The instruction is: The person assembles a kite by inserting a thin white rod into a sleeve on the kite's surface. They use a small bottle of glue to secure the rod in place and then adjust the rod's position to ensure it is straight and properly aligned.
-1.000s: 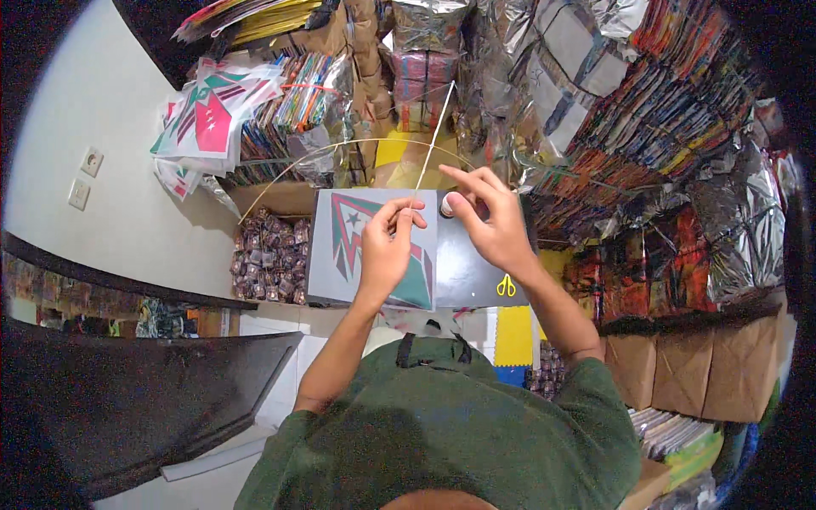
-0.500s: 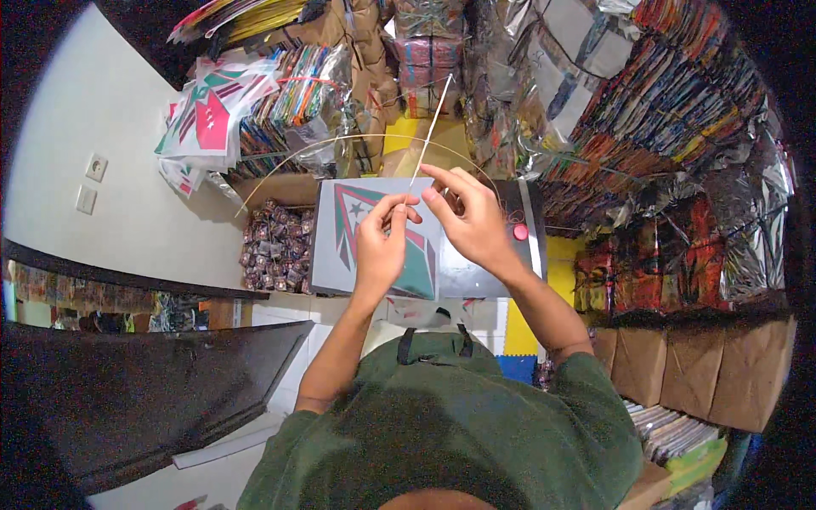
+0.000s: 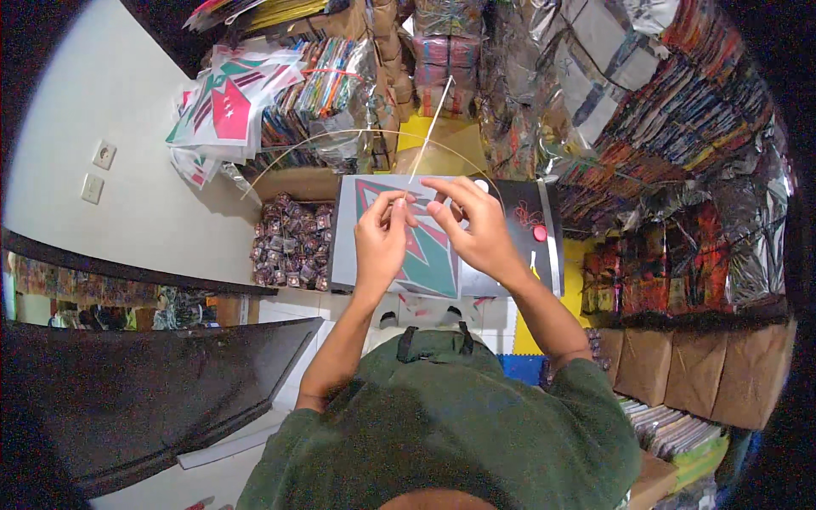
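My left hand (image 3: pixel 382 236) is closed, its fingertips pinched at the lower end of a thin white stick (image 3: pixel 435 119). The stick rises at a slant away from me. A thin bent cane strip (image 3: pixel 365 133) crosses it and arches out to both sides. My right hand (image 3: pixel 476 225) is just right of the stick, with thumb and index finger apart and the other fingers curled. Whether a fine thread runs between the hands is too small to tell. Beneath them, a printed sheet (image 3: pixel 429 268) in grey, green and red lies on a dark tabletop (image 3: pixel 501 191).
Red thread (image 3: pixel 525 212), a round red piece (image 3: pixel 540 232) and a yellow-handled tool (image 3: pixel 534 265) lie on the tabletop's right. A box of small wrapped packets (image 3: pixel 291 242) stands left. Printed sheets (image 3: pixel 229 110) hang at upper left; tall wrapped stacks (image 3: pixel 680 110) rise at right.
The view has shifted, so the tabletop and stacks sit farther right. My right index fingertip has moved slightly down along the stick. My left hand keeps its pinch.
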`<state>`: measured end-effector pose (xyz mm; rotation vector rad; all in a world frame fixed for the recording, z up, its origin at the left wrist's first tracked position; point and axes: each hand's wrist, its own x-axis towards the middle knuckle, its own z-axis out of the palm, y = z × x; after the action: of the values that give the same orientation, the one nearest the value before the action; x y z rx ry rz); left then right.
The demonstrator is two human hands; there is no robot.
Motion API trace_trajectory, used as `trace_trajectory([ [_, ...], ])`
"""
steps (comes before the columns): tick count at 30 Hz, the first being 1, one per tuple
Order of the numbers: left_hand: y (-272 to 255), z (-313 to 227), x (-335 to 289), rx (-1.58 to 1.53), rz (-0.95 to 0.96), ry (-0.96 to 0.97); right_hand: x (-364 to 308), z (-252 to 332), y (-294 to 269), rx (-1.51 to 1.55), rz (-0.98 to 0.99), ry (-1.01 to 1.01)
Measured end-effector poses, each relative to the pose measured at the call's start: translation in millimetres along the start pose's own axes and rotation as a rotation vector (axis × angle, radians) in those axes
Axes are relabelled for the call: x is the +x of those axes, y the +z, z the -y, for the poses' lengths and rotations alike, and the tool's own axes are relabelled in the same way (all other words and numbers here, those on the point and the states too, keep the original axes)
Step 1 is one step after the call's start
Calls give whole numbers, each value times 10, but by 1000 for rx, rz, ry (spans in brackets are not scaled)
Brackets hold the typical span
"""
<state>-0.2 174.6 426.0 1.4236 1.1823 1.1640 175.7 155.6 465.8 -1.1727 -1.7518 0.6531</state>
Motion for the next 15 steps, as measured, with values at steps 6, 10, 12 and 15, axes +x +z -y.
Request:
trace_trajectory([
  [6,-384,-2,3,-10,30,42,11,27,459,-345,25,-129],
  [10,-655,52,23,-100,32,55,24,81,699,-420,41,-104],
  [12,-802,56,40,-136,34,44,-6,106,809,-452,46,-60],
  [15,-945,67,52,-174,107,1,-47,102,951,-378,-21,-34],
])
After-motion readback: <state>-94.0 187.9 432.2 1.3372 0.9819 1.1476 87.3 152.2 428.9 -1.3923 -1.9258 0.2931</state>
